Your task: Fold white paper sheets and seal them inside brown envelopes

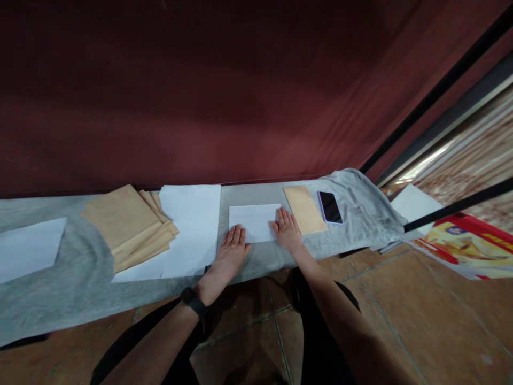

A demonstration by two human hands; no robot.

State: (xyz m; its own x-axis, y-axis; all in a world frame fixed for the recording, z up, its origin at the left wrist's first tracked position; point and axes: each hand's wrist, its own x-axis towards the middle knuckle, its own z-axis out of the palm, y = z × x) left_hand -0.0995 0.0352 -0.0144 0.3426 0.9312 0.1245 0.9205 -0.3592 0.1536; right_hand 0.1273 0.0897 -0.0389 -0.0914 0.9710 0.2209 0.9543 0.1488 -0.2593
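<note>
A white sheet of paper (255,220), seemingly folded, lies flat on the grey cloth in front of me. My left hand (233,247) rests at its lower left corner, fingers stretched out. On its right edge lies my right hand (287,230), flat with the fingers extended. Just right of that hand is a single brown envelope (305,210). Left of my left hand, larger white paper (194,224) is spread out, partly covered by a pile of brown envelopes (130,222).
A phone (331,207) lies right of the envelope. More white paper (30,248) is at the far left of the grey cloth (86,291). A dark red wall (240,107) rises behind. Black bars (441,85) and a red-yellow box (468,243) stand at the right.
</note>
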